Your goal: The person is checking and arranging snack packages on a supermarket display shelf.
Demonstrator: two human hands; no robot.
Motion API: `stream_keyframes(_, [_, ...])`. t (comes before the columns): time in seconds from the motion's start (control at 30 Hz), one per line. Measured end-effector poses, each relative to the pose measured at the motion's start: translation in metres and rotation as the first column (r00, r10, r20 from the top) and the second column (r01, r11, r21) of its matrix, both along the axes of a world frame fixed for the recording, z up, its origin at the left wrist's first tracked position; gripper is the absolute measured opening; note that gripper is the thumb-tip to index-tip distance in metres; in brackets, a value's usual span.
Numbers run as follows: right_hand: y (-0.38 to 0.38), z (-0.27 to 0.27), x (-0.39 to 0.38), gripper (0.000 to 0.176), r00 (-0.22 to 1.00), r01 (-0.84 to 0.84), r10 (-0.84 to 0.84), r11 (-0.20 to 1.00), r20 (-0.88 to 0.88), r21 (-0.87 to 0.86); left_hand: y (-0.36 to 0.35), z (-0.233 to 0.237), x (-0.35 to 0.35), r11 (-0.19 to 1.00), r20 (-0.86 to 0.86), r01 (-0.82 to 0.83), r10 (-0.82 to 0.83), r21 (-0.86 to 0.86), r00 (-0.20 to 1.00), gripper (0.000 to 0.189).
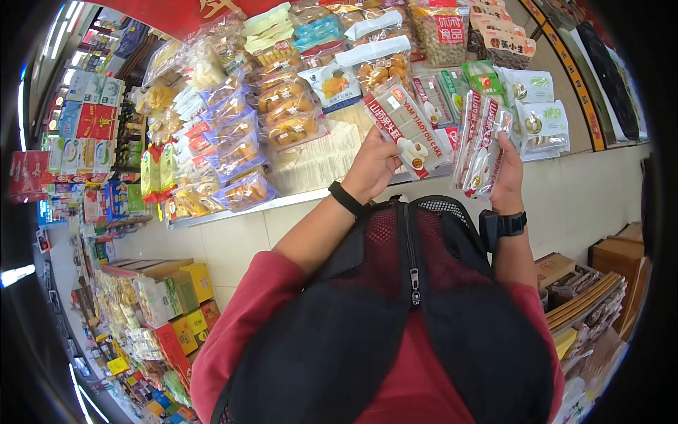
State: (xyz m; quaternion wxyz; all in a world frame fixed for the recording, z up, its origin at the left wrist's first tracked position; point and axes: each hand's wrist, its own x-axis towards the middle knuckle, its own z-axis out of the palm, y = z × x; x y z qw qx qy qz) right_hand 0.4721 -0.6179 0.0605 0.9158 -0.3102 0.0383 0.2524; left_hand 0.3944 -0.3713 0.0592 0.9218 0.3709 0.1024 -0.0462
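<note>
My left hand [374, 164] grips the lower left edge of a flat red-and-clear packet [405, 128] labelled "Yam Tiaotou Cake", its front turned up. In my right hand [507, 173] are several similar red-and-clear packets [483, 145], pressed together and held by their right side. Both hands are over the front edge of a display table [311, 164]. Just behind the packets lie green packs [482, 79] and white packs [542, 126]. To the left of my left hand, bagged buns [293, 127] are stacked in an overlapping row.
Purple-edged bread packs [244, 191] line the table's left part. A bag of nuts [441, 34] stands at the back. Shelves of boxed goods [97, 121] are on the left, with stacked yellow boxes [198, 281] below. Cartons [616, 272] and a filled rack [583, 300] stand at lower right.
</note>
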Motion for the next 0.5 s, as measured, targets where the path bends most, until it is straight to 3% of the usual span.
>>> stream_keyframes(0.4, [-0.001, 0.002, -0.027, 0.042, 0.99, 0.142, -0.143, 0.984, 0.001, -0.105, 0.007, -0.011, 0.001, 0.994, -0.026, 0.077, -0.079, -0.079, 0.997, 0.051])
stream_keyframes(0.5, [0.008, 0.017, -0.039, 0.043, 0.985, 0.167, -0.168, 0.984, -0.025, -0.06, 0.014, -0.001, 0.002, 0.993, -0.033, 0.1, -0.102, -0.064, 0.994, 0.05])
